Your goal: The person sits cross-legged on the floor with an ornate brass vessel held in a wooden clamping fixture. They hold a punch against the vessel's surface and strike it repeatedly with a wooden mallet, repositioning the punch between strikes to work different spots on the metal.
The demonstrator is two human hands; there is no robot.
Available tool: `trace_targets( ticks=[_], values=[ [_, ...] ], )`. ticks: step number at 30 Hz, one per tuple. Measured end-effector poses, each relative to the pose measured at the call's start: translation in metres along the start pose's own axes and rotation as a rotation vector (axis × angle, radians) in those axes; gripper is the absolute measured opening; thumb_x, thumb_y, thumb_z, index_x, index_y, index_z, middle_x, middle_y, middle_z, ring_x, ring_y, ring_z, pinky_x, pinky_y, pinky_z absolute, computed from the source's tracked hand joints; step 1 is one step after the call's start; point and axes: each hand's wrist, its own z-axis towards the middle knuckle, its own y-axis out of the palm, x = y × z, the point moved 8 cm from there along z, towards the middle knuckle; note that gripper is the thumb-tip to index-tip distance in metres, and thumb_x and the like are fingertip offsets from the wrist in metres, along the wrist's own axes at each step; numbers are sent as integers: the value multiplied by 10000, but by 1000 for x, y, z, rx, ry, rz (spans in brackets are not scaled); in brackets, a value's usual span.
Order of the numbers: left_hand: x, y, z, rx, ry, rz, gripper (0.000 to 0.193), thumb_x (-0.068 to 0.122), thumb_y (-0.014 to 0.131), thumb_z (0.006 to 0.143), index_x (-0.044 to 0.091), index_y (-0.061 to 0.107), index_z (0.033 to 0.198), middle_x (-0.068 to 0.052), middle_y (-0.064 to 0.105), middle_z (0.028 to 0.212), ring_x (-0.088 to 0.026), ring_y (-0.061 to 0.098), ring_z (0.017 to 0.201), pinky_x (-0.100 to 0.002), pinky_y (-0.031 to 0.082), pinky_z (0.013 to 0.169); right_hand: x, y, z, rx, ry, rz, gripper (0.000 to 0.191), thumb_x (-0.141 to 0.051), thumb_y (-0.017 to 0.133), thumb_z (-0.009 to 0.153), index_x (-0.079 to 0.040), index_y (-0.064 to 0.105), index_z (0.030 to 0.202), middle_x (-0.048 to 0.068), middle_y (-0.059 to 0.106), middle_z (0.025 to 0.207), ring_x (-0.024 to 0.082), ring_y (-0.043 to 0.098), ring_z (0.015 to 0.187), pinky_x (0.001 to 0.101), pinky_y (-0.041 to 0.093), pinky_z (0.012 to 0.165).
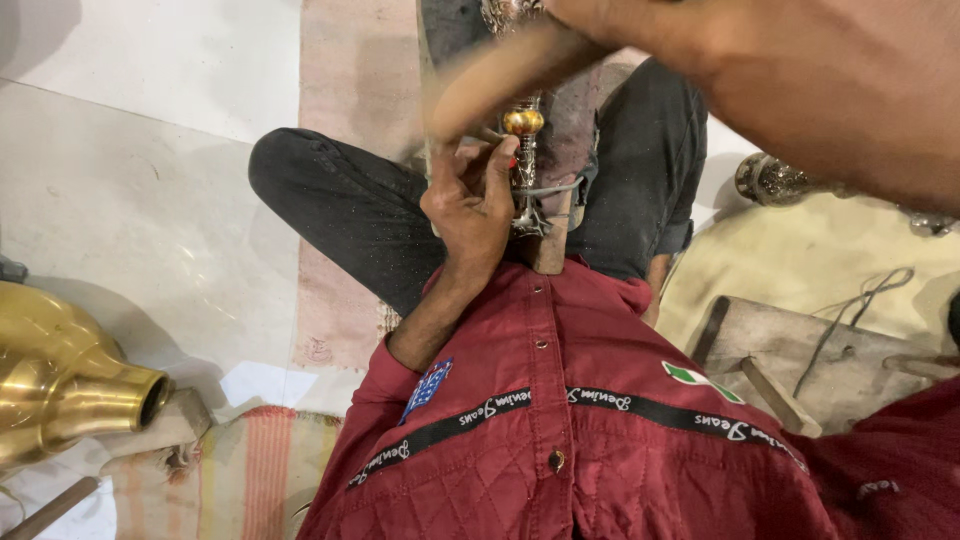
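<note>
Two hands at work, seated cross-legged on a pale marble floor (120,180).

Far left: large polished brass vessel with a flared round mouth (70,385), lying on its side, well apart from the work. Its edge rests near a worn wooden block (165,425). If it is round-bodied, as it seems, a knee bump could set it rolling.

Centre: left hand (470,205), fingers curled shut around a slim ornate silver-coloured metal stem with a gold-coloured ball knob (525,160). The stem stands roughly upright between the knees, its foot at a narrow wooden post (550,245) set against the lap; whether it rests on the post I cannot tell. A thin grey wire (555,187) loops from the stem to the right.

- Judgement: the hold is one-handed and low on the stem; a sideways push at the top could tip or twist it out of the fingers.
- The fingertips sit right beside the working area, so a slipped stroke could catch them.
- The wire could snag on a sleeve of the quilted dark red shirt (600,450).

Upper right: right hand (800,80), very close to the camera and blurred. A pale blurred handle-like shape (490,85) extends from it towards the knob. Finger state: cannot tell.

Right: rough grey wooden workbench block (800,350) on cream cloth, and a shiny silver-coloured round ornament (770,180) behind the forearm.
</note>
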Motion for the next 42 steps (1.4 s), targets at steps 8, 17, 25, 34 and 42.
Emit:
trace_targets(
  ticks=[8,17,25,34,42],
  values=[
    [0,2,-1,-12,29,-58,381,15,748,1025,21,560,1356,-75,769,931,-36,671,729,-190,525,617,-9,-11,3,89,-33,-2,789,131,630,811,-132,573,1552,127,709,843,185,649,588,318,512,515],
    [-3,1,0,-26,-19,-95,433,50,736,1005,14,533,1386,-68,774,915,-38,693,755,-195,540,640,7,6,-1,16,56,165,460,128,561,962,-55,627,1379,145,660,789,199,604,511,329,465,454],
    [1,1,2,-25,36,25,397,47,767,1027,34,582,1378,-69,772,899,-42,711,736,-219,570,692,8,9,-2,145,-32,234,467,170,561,878,6,610,1313,165,680,883,218,613,589,330,472,499],
    [-2,1,5,-70,-64,-11,469,59,751,1000,27,554,1424,-64,767,863,-41,651,712,-200,513,636,21,31,-13,98,-6,38,406,73,609,917,-3,617,1316,142,699,868,202,648,611,302,510,528],
    [-2,2,7,-98,32,18,488,85,753,1045,77,537,1482,-52,787,902,-64,734,815,-227,564,726,24,48,-4,47,-38,70,218,-28,625,933,10,638,1147,102,696,878,174,673,688,316,538,613]
  ],
)
